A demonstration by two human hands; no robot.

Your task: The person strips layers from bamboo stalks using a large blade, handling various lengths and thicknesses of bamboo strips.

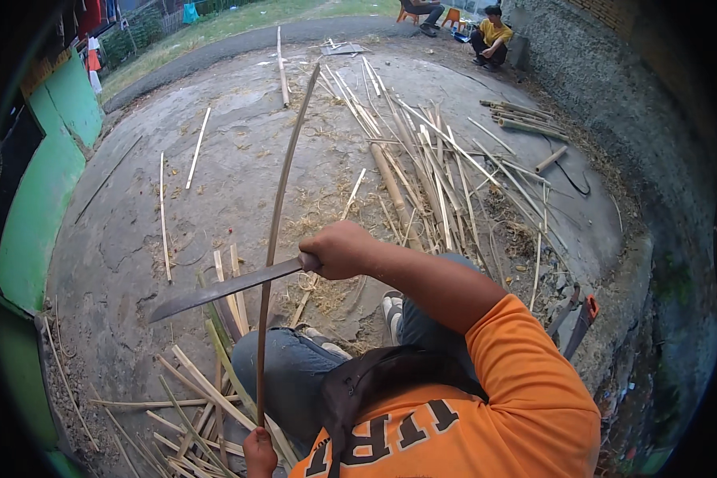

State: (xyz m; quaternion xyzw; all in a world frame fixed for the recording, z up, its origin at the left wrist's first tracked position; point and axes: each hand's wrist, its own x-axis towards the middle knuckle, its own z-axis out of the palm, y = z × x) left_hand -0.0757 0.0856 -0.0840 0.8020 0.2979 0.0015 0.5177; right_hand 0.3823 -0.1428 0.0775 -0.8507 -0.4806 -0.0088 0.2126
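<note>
My right hand [338, 248] is closed round the handle of a machete [207, 293]. Its long blade points left and crosses a bamboo strip [280, 183] near the strip's middle; whether they touch I cannot tell. Down at the lower edge, my left hand [259, 454] grips the near end of that strip, which stands out long and slightly bent, away from me. Beneath lies my bent left knee [283, 366], in blue jeans.
Split bamboo strips [434, 171] are heaped ahead to the right, with more pieces [203, 422] at lower left. Bamboo poles [526, 119] lie by the grey wall [597, 72]. A handsaw [581, 327] rests at my right. Two people sit at the far right, one in yellow [494, 36].
</note>
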